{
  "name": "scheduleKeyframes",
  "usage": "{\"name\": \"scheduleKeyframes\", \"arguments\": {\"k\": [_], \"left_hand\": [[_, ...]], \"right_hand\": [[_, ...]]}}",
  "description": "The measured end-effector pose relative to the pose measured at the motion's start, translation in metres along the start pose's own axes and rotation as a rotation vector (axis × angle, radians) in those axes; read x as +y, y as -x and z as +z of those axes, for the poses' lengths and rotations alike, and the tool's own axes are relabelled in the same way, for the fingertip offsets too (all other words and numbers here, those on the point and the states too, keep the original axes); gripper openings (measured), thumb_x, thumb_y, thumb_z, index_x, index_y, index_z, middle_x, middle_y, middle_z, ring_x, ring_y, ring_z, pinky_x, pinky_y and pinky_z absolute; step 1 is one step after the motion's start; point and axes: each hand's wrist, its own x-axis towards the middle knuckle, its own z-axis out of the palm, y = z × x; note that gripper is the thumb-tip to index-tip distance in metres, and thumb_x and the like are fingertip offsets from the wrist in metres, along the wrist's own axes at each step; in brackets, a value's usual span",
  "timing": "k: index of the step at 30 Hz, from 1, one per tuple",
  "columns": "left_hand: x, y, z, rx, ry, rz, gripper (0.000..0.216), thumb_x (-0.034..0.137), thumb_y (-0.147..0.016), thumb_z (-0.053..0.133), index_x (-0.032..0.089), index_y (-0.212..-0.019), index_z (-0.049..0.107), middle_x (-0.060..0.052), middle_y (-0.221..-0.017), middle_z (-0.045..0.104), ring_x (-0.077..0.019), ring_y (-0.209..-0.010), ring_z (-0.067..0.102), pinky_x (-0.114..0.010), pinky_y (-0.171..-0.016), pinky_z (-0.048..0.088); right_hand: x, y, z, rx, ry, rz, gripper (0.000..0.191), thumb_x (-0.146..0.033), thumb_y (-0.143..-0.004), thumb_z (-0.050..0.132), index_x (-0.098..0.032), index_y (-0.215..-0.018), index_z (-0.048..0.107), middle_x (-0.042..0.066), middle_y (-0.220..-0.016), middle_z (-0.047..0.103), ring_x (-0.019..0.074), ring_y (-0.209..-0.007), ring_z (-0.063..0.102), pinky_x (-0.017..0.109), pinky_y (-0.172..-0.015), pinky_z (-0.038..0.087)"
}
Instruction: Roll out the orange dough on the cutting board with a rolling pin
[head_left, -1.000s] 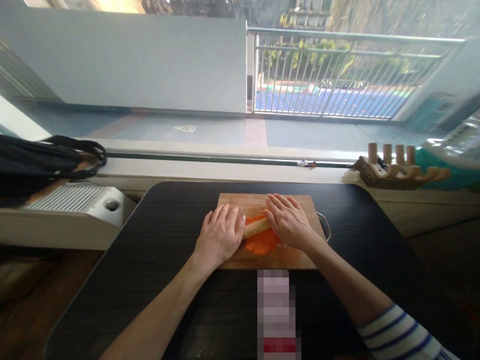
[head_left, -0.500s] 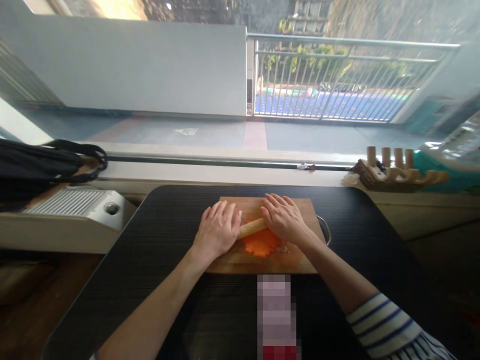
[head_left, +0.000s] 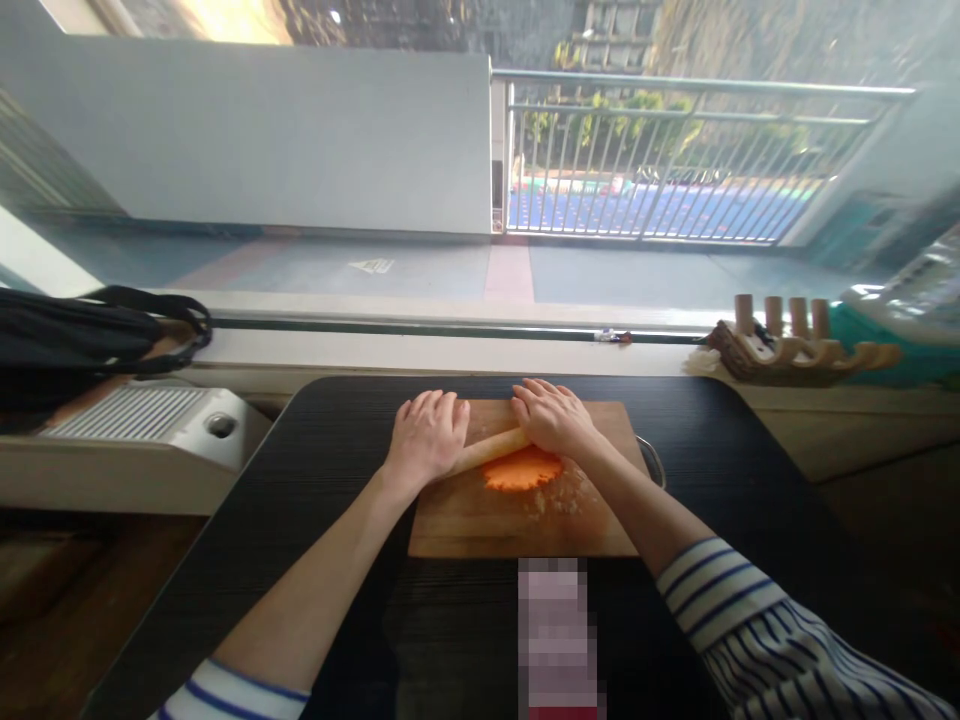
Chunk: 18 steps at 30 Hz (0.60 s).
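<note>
A pale wooden rolling pin (head_left: pixel 491 451) lies at a slant over a wooden cutting board (head_left: pixel 457 530). My left hand (head_left: pixel 429 437) is closed over its lower left end, and my right hand (head_left: pixel 556 415) over its upper right end; both palms hide the ends. Just in front of the pin, a flat orange sheet of dough (head_left: pixel 523 470) with a ragged edge rests on the board, partly covered by the pin. Pale crumbs or smears (head_left: pixel 562 498) mark the board to the right of the dough.
The board stands on a black table (head_left: pixel 360 410). A metal handle (head_left: pixel 654 462) juts from its right side. Beyond are a window sill (head_left: pixel 450 350), a wooden rack with pegs (head_left: pixel 795 345) at right, and a black bag (head_left: pixel 67 335) above a white heater (head_left: pixel 157 430) at left.
Both hands and the rolling pin have shifted, the pin rolling away from me and slightly left. More of the board's near part and its crumbs now show. The dough appears slightly farther back.
</note>
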Motion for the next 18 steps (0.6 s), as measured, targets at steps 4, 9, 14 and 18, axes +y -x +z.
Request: {"name": "scheduleKeyframes", "arguments": {"k": [4,9,14,18], "left_hand": [[0.003,0.005,-0.001,0.009,0.005,0.030,0.040,0.038,-0.095,0.030,0.017,-0.100,0.063,-0.012,-0.109,0.068,-0.0251,-0.110,0.058,-0.041,-0.097,0.042],[0.007,0.017,0.000,0.002,-0.006,0.066,0.045,0.039,-0.095,0.028,0.014,-0.113,0.061,-0.014,-0.122,0.063,-0.0270,-0.119,0.053,-0.044,-0.102,0.039],[0.003,0.009,0.002,0.002,0.004,0.048,0.044,0.037,-0.095,0.028,0.014,-0.110,0.062,-0.013,-0.119,0.065,-0.0269,-0.117,0.055,-0.043,-0.101,0.039],[-0.002,-0.005,0.003,0.009,0.009,0.029,0.040,0.036,-0.094,0.031,0.015,-0.102,0.063,-0.013,-0.111,0.068,-0.0260,-0.110,0.059,-0.042,-0.097,0.041]], "right_hand": [[-0.001,0.009,0.000,0.007,0.014,0.005,0.046,-0.036,-0.099,0.024,-0.022,-0.132,0.052,0.008,-0.142,0.049,0.0214,-0.132,0.042,0.043,-0.107,0.032],[-0.002,0.032,-0.001,0.079,0.036,-0.016,0.046,-0.034,-0.099,0.024,-0.021,-0.131,0.053,0.008,-0.140,0.051,0.0206,-0.131,0.042,0.044,-0.110,0.027],[-0.002,0.024,0.000,0.072,0.026,-0.002,0.045,-0.034,-0.098,0.025,-0.022,-0.130,0.054,0.008,-0.140,0.051,0.0206,-0.130,0.044,0.043,-0.108,0.030],[-0.001,0.007,0.002,0.069,0.012,0.012,0.044,-0.034,-0.098,0.027,-0.022,-0.130,0.055,0.008,-0.138,0.053,0.0211,-0.129,0.045,0.042,-0.105,0.034]]}}
